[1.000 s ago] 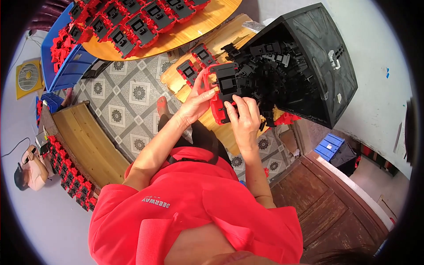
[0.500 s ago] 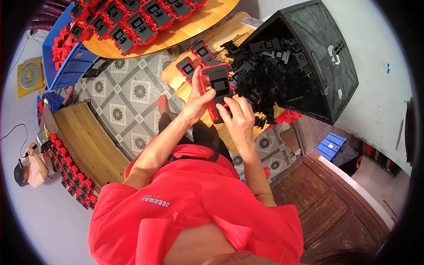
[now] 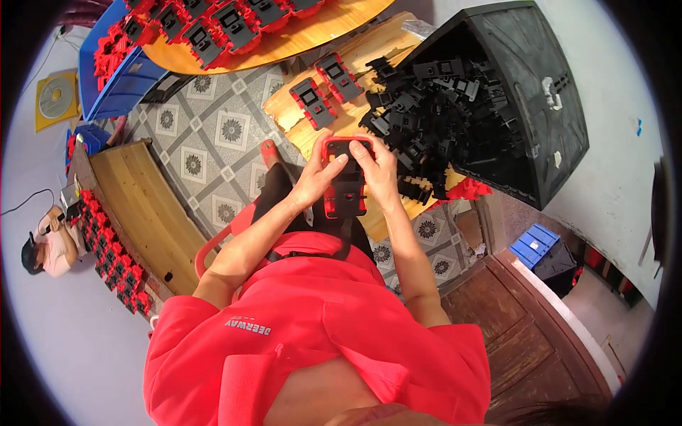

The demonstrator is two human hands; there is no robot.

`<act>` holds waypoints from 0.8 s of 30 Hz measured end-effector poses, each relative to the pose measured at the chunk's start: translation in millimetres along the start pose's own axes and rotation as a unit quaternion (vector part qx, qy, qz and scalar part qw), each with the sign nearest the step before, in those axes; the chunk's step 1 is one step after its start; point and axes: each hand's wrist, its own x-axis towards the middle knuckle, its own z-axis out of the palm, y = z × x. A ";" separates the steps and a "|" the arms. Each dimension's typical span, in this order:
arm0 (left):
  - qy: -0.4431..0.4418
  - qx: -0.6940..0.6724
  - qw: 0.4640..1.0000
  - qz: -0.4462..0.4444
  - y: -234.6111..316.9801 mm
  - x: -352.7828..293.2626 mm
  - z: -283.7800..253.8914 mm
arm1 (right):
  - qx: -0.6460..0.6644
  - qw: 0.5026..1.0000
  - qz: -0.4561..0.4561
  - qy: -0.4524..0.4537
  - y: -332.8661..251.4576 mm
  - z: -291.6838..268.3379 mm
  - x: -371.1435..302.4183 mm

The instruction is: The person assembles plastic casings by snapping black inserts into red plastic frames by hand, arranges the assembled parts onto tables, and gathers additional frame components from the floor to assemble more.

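Observation:
A rectangular plastic piece (image 3: pixel 347 197), a red frame with a black insert, is held upright in front of my lap. My left hand (image 3: pixel 317 177) grips its left side, with the thumb lying on the black face. On the other side, my right hand (image 3: pixel 379 170) is closed round the upper right edge, its thumb pressed on the black insert near the top. The fingers behind the piece are hidden. Just beyond lie two similar red-and-black pieces (image 3: pixel 312 103) on a wooden board (image 3: pixel 284 117). Loose black plastic parts (image 3: pixel 408 131) are heaped to their right.
The heap spills from a large tipped black bin (image 3: pixel 547 135). Several red-and-black pieces cover a yellow wooden tabletop (image 3: pixel 284 50) at the far left, beside a blue crate (image 3: pixel 128 89) of red parts. A wooden bench (image 3: pixel 142 206) and another person (image 3: pixel 53 241) are at left.
My right hand has moved up from the lower part of the piece to its upper right edge. The piece has come lower and closer to me, and now stands straighter.

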 end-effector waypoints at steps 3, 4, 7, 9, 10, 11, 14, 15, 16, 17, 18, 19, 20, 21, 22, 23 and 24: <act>0.104 -0.033 0.994 -0.024 -49.4 -5.7 -20.5 | 0.125 0.977 0.141 -0.103 44.8 6.9 -9.3; 0.181 -0.091 0.979 -0.027 -52.5 -6.2 -23.5 | 0.161 0.965 0.173 -0.109 52.2 10.9 -14.4; 0.209 -0.136 0.967 -0.056 -59.0 -12.0 -41.6 | 0.252 0.923 0.205 -0.206 48.4 22.6 -40.8; 0.222 -0.130 0.964 -0.068 -66.2 -16.8 -46.6 | 0.230 0.926 0.216 -0.208 72.1 34.5 -50.8; 0.199 -0.113 0.971 -0.064 -68.6 -19.8 -53.0 | 0.215 0.930 0.212 -0.208 76.0 39.2 -52.8; 0.176 -0.097 0.978 -0.060 -70.8 -22.2 -59.5 | 0.215 0.929 0.215 -0.210 80.3 45.6 -52.3; 0.236 -0.116 0.963 -0.054 -82.9 -14.9 -83.2 | 0.139 0.933 0.218 -0.249 87.6 62.6 -30.6; 0.307 -0.107 0.943 -0.065 -77.6 -7.5 -79.8 | 0.136 0.933 0.211 -0.258 95.0 62.3 -19.1; 0.324 -0.117 0.937 -0.054 -81.9 4.5 -94.1 | 0.132 0.932 0.200 -0.271 99.6 64.6 -2.9; 0.348 -0.126 0.928 -0.035 -85.8 17.2 -108.7 | 0.063 0.963 0.179 -0.189 103.7 63.6 16.6; 0.360 -0.139 0.922 -0.017 -89.2 39.6 -114.9 | 0.020 0.986 0.127 -0.110 124.6 49.4 43.2; 0.375 -0.113 0.920 -0.016 -94.1 56.9 -129.4 | -0.100 0.994 0.018 -0.030 125.9 40.2 67.8; 0.393 -0.085 0.915 -0.014 -97.1 70.0 -144.1 | -0.225 0.974 -0.023 -0.021 119.0 34.3 95.9; 0.399 -0.082 0.913 -0.001 -99.1 81.9 -151.8 | -0.296 0.955 -0.017 -0.017 110.1 34.9 120.8; 0.399 -0.088 0.913 0.005 -104.9 95.4 -159.1 | -0.336 0.938 -0.065 -0.047 110.6 28.4 143.5; 0.384 -0.073 0.920 0.025 -111.4 108.6 -163.3 | -0.366 0.927 -0.054 -0.055 111.7 25.5 161.3; 0.375 -0.054 0.924 0.050 -122.4 120.3 -176.2 | -0.389 0.917 -0.048 -0.066 111.5 30.5 180.1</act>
